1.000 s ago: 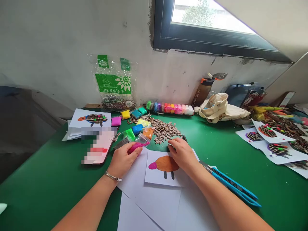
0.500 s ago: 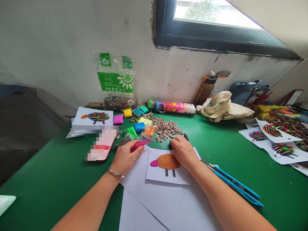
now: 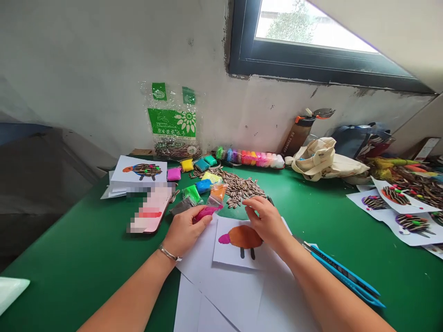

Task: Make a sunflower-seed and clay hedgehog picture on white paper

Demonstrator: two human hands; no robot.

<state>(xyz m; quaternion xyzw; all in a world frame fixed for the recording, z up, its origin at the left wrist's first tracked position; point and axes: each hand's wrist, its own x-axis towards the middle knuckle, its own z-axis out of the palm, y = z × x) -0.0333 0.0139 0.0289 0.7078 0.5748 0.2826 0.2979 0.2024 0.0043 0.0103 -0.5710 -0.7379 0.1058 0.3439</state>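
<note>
Here's where we're at on the green table [image 3: 62,244]: our left hand [image 3: 183,235] is closed snugly around a clear bag of magenta clay [image 3: 207,212], and our right hand [image 3: 266,224] is curled with its fingers [image 3: 251,207] bunched above the top edge of a white card [image 3: 228,256]. We can't tell if those fingers are holding a seed.

The card sits between our hands on loose white paper sheets [image 3: 221,295]. It has an orange-brown clay body [image 3: 244,236], a pink clay nub [image 3: 224,238] and two dark legs [image 3: 247,253]. Just past it there's a pile of striped sunflower seeds [image 3: 238,189], with small clay packets [image 3: 203,186] to the left. A finished turtle card [image 3: 140,170] is further left, and a blue craft knife [image 3: 342,272] lies off to the right.

Our tip: pinch soft clay lightly, since a hard squeeze can leave fingerprints, and keep the card steady against those loose sheets.
</note>
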